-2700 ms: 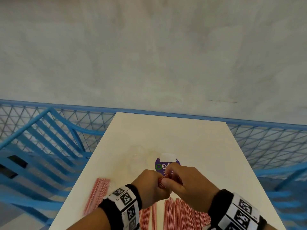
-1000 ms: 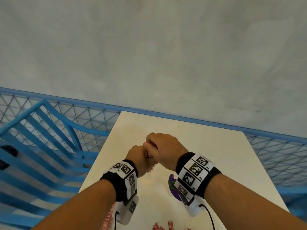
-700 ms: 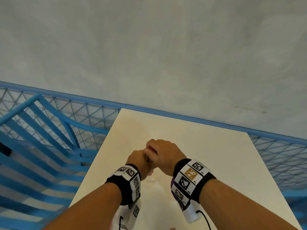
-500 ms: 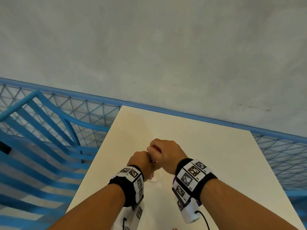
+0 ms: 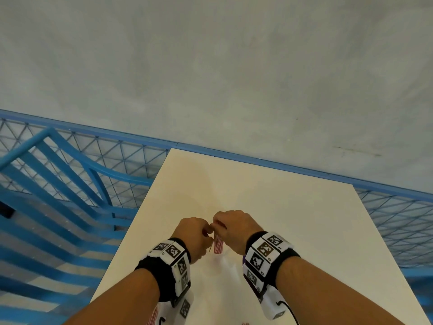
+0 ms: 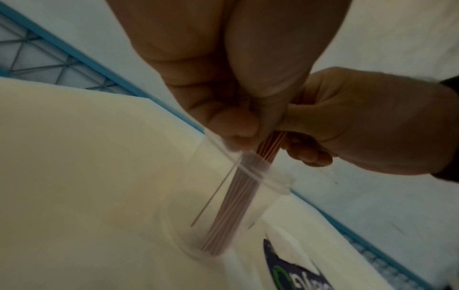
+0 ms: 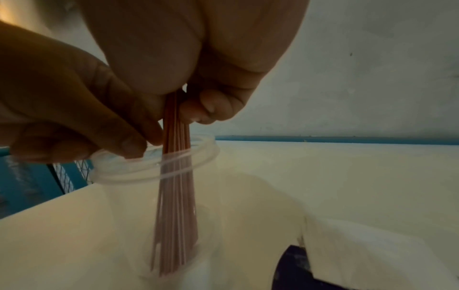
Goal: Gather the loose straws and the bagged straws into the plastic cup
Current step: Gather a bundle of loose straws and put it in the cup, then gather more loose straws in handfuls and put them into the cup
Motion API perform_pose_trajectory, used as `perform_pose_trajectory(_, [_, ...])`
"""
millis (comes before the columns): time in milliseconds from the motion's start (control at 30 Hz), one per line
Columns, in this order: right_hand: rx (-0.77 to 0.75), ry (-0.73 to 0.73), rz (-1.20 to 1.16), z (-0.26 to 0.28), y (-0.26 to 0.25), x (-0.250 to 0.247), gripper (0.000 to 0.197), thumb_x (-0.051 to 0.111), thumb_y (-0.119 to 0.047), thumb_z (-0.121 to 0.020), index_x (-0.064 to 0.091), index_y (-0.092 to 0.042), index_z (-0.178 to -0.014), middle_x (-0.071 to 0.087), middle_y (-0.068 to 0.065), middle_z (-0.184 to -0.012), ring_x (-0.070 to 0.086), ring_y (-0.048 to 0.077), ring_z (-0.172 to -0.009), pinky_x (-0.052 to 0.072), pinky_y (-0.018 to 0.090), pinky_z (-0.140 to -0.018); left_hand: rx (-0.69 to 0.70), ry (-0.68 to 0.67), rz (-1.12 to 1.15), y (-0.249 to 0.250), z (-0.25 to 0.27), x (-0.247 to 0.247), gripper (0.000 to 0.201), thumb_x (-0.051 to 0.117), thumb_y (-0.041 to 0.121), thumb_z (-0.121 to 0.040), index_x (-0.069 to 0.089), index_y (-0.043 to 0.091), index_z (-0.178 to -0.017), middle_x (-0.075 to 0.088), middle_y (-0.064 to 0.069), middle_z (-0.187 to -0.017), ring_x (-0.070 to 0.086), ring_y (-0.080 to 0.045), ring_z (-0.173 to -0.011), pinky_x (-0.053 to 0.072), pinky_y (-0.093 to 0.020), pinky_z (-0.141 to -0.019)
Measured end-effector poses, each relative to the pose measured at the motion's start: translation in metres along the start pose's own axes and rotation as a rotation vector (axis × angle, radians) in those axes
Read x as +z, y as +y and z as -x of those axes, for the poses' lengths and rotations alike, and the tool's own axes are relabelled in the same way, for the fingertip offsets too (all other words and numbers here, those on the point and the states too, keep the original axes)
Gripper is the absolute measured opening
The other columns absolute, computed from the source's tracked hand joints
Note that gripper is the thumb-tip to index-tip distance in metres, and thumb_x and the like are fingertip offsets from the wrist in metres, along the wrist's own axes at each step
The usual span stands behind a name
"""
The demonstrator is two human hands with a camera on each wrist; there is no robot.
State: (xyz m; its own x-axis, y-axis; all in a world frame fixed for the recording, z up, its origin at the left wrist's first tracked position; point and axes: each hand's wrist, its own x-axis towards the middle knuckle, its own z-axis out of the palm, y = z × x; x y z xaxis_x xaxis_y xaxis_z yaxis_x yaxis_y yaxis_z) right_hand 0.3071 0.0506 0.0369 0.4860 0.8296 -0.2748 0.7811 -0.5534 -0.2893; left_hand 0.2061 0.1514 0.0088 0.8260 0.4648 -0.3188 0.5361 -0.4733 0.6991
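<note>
cup: clear plastic cup [image 7: 159,172] stands upright on the white table [image 5: 293,219], right under my two hands; rim and wall show in both wrist views, barely readable from the head view.
cup contents: bundle of thin red-striped straws [image 6: 233,206], lower ends down at the cup floor; one stray thin straw [image 6: 213,198] leans off to the left of the bundle, its tip short of the floor.
straw axis: near vertical, tops up in my fingers, bottoms in the cup, fanning out a little toward the bottom in the right wrist view.
left hand: my left hand [image 5: 193,233] pinches the top of the bundle, fingertips just above the rim.
right hand: my right hand [image 5: 235,227] is curled round the same bundle top, thumb and fingers clamped on it, touching the left hand.
other straws: a few red striped ends [image 5: 153,315] at the near edge under my left wrist, cut off by the frame; can't tell if loose or bagged.
dark label item: purple-blue printed thing with white [image 6: 293,272] lies on the table just right of the cup; partly cut off, print unreadable.
hidden: straw tops buried in my fingers; cup base blurred; count of straws not readable.
surround: blue mesh railing [image 5: 131,158] beyond the far and left table edges, grey floor past it.
</note>
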Motion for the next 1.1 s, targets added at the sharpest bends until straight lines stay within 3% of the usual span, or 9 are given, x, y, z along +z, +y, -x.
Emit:
perform_pose_trajectory(100, [0.022, -0.004, 0.011, -0.002, 0.002, 0.001, 0.033, 0.036, -0.040, -0.099, 0.059, -0.016, -0.105, 0.066, 0.006, -0.100, 0.060, 0.024, -0.089, 0.049, 0.035, -0.079, -0.018, 0.070, 0.149, -0.004, 0.009, -0.001, 0.013, 0.057, 0.005, -0.085, 0.064, 0.012, -0.092, 0.066, -0.005, -0.077, 0.062, -0.012, -0.049, 0.053, -0.019, -0.048])
perform_pose_trajectory(300, [0.045, 0.019, -0.044, 0.004, 0.013, 0.004, 0.035, 0.029, -0.041, -0.101, 0.056, -0.019, -0.105, 0.066, 0.006, -0.102, 0.058, 0.023, -0.086, 0.046, 0.035, -0.077, -0.009, 0.124, 0.191, -0.007, 0.018, -0.003, 0.007, 0.061, 0.009, -0.084, 0.064, 0.014, -0.088, 0.066, -0.002, -0.074, 0.066, -0.014, -0.054, 0.059, -0.027, -0.060])
perform_pose_trajectory(467, [0.101, 0.048, -0.035, 0.017, 0.016, -0.007, 0.045, 0.026, -0.047, -0.100, 0.043, -0.028, -0.136, 0.057, 0.006, -0.127, 0.054, 0.028, -0.116, 0.043, 0.039, -0.095, 0.014, 0.152, 0.178, -0.002, 0.028, -0.009, 0.002, 0.064, 0.012, -0.084, 0.065, 0.015, -0.084, 0.067, -0.003, -0.075, 0.065, -0.018, -0.057, 0.059, -0.029, -0.059])
perform_pose_trajectory(533, [0.109, 0.062, -0.017, 0.028, 0.014, -0.015, 0.047, 0.025, -0.050, -0.099, 0.038, -0.031, -0.140, 0.054, 0.006, -0.134, 0.051, 0.028, -0.121, 0.042, 0.040, -0.098, 0.043, 0.173, 0.123, 0.001, 0.033, -0.014, 0.001, 0.067, 0.016, -0.083, 0.066, 0.015, -0.083, 0.066, -0.001, -0.076, 0.063, -0.019, -0.061, 0.058, -0.031, -0.062])
perform_pose_trajectory(600, [0.112, 0.096, 0.000, 0.046, 0.013, -0.022, 0.046, 0.027, -0.050, -0.099, 0.041, -0.030, -0.138, 0.056, 0.004, -0.130, 0.054, 0.026, -0.116, 0.043, 0.038, -0.094, 0.068, 0.159, 0.053, 0.002, 0.041, -0.019, 0.006, 0.068, 0.023, -0.084, 0.068, 0.017, -0.083, 0.064, 0.003, -0.077, 0.060, -0.016, -0.066, 0.056, -0.031, -0.066])
perform_pose_trajectory(733, [0.141, 0.084, 0.007, 0.091, 0.014, -0.019, 0.036, 0.032, -0.046, -0.098, 0.057, -0.023, -0.112, 0.063, 0.000, -0.108, 0.058, 0.022, -0.096, 0.044, 0.033, -0.079, 0.086, 0.066, -0.046, 0.000, 0.065, -0.027, 0.011, 0.067, 0.029, -0.085, 0.065, 0.021, -0.078, 0.061, 0.008, -0.070, 0.055, -0.007, -0.060, 0.045, -0.021, -0.056])
perform_pose_trajectory(900, [0.199, -0.013, -0.038, 0.148, 0.018, 0.008, 0.025, 0.039, -0.040, -0.097, 0.053, -0.020, -0.091, 0.059, -0.002, -0.088, 0.054, 0.019, -0.076, 0.043, 0.031, -0.067, 0.008, -0.055, -0.204, -0.010, 0.105, -0.012, 0.020, 0.066, 0.037, -0.084, 0.068, 0.017, -0.083, 0.065, 0.004, -0.075, 0.057, -0.010, -0.063, 0.049, -0.025, -0.064])
perform_pose_trajectory(1033, [0.287, -0.063, -0.166, 0.176, 0.023, 0.044, 0.023, 0.049, -0.042, -0.092, 0.057, -0.022, -0.102, 0.062, -0.003, -0.101, 0.059, 0.016, -0.090, 0.051, 0.031, -0.083, -0.075, -0.130, -0.343, -0.017, 0.128, 0.015, 0.028, 0.062, 0.047, -0.084, 0.065, 0.020, -0.078, 0.065, 0.006, -0.079, 0.061, -0.014, -0.074, 0.051, -0.028, -0.075])
perform_pose_trajectory(1100, [0.322, -0.080, -0.228, 0.186, 0.023, 0.058, 0.026, 0.053, -0.040, -0.091, 0.058, -0.020, -0.107, 0.061, -0.002, -0.106, 0.059, 0.016, -0.095, 0.051, 0.030, -0.087, -0.109, -0.157, -0.422, -0.021, 0.140, 0.029, 0.037, 0.057, 0.049, -0.085, 0.057, 0.018, -0.065, 0.057, 0.004, -0.066, 0.056, -0.017, -0.066, 0.044, -0.026, -0.070])
